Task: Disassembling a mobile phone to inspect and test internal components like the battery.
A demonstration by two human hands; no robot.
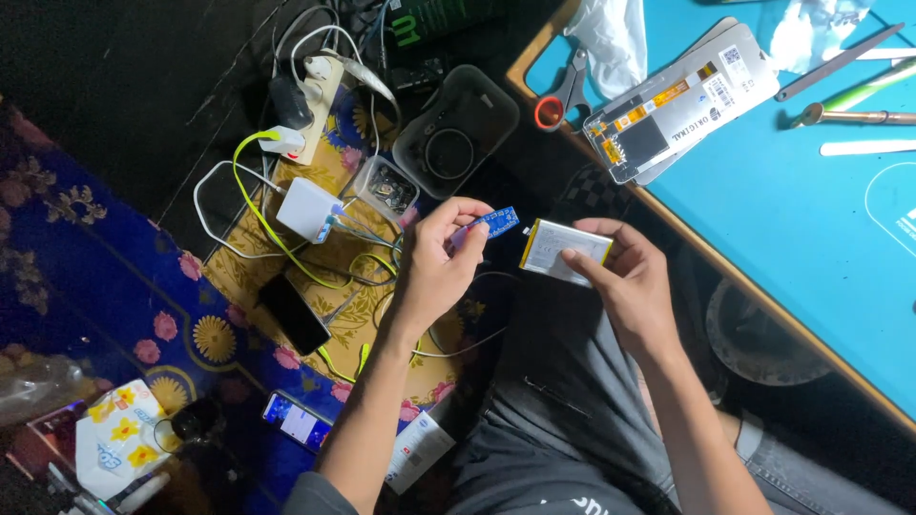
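Observation:
My left hand (434, 257) pinches a small blue circuit board (497, 222) between thumb and fingertips, held over my lap. My right hand (625, 277) grips a flat silver phone battery (563, 251) by its right edge, with the thumb on its face. The board's tip is close to the battery's left end, with a small gap between them. Both hands hover above my grey trousers (553, 381), beside the edge of a low blue-topped table (792, 229).
A phone screen assembly (682, 100), red-handled scissors (563, 95), a soldering iron (849, 116) and tweezers lie on the table. On the patterned rug (114, 277) are a power strip (315, 95), white charger (307, 208), cables, plastic parts tubs (456, 129), and two phones (294, 313).

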